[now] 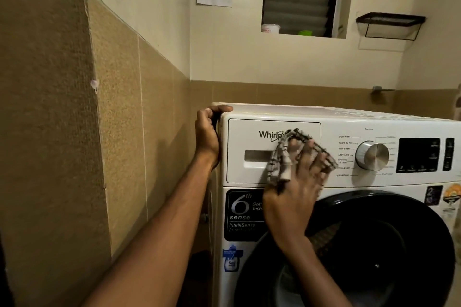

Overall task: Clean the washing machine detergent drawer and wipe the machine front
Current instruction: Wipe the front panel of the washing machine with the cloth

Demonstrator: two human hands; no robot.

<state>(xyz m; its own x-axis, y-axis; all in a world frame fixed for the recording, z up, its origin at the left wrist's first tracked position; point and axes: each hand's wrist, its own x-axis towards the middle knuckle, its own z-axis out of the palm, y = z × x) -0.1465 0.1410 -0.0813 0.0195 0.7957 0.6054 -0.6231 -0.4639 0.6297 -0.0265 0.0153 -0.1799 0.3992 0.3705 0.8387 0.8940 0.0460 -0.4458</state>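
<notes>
My right hand [294,182] lies nearest, fingers spread, pressing a checked cloth [287,152] flat on the right end of the detergent drawer [244,129], which sits closed at the top left of the white washing machine [349,182]. My left hand [208,132] curls round the machine's top left corner, thumb on the lid. Only a narrow gap separates that side from the tan tiled wall [149,119]. The cloth hides the end of "Whirl". Right of it, a silver dial [373,155] is ringed by "Rapid 30 min", "Bed & Bath", "Spin & Drain". Below, a black sticker [240,214] reads "6th sense" and "IntelliSense", beside the dark round door [374,244].
</notes>
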